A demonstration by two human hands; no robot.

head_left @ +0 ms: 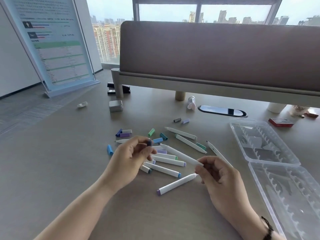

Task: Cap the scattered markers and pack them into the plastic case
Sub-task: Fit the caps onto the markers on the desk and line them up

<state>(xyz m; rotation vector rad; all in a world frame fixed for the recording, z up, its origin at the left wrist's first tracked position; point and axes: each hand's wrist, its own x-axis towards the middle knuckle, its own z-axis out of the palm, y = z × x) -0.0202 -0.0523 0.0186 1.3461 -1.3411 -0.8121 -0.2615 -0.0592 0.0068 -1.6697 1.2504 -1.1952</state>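
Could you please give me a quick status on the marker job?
Left hand holds cap; right hand holds uncapped marker. Case open, empty. Nothing blocking.

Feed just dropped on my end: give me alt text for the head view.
The right hand holds an uncapped white marker by its rear end, while the left hand pinches a dark blue cap near its tip. More markers and caps litter the table; the clear case lies open, empty, to the right.
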